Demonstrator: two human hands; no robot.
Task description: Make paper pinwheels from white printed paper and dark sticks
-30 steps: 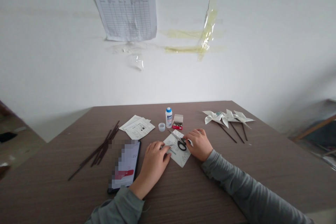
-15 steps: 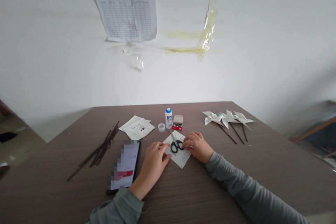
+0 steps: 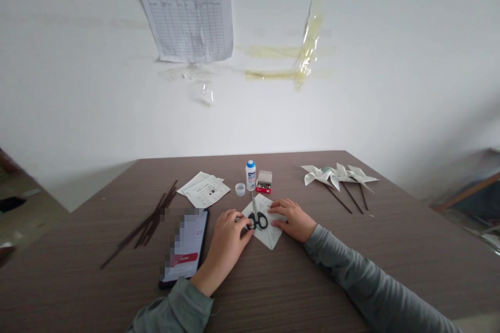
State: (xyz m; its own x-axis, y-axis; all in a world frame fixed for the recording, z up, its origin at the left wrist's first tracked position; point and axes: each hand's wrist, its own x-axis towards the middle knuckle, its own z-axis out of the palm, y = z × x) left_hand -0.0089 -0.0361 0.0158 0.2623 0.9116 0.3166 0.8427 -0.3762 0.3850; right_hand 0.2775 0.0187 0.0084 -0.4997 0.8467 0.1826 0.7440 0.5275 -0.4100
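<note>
My left hand point(image 3: 227, 242) lies on the brown table point(image 3: 312, 281) with its fingertips closed on the black handles of the scissors point(image 3: 255, 217). The scissors rest on a square of printed paper point(image 3: 271, 237), blades pointing away from me. My right hand point(image 3: 294, 219) lies flat on the right part of that paper, fingers stretched out and holding nothing. Both sleeves are grey.
A phone point(image 3: 185, 247) lies left of my left hand, dark sticks point(image 3: 150, 221) further left. Behind the paper stand a glue bottle point(image 3: 250, 175), its cap point(image 3: 240, 189), a small red-and-white box point(image 3: 265, 181) and more printed sheets point(image 3: 203, 190). Paper pinwheels point(image 3: 338, 176) lie at the right.
The scissors slid left across the paper, from under my right hand to my left fingertips, and turned blades-away. My right hand flattened on the paper.
</note>
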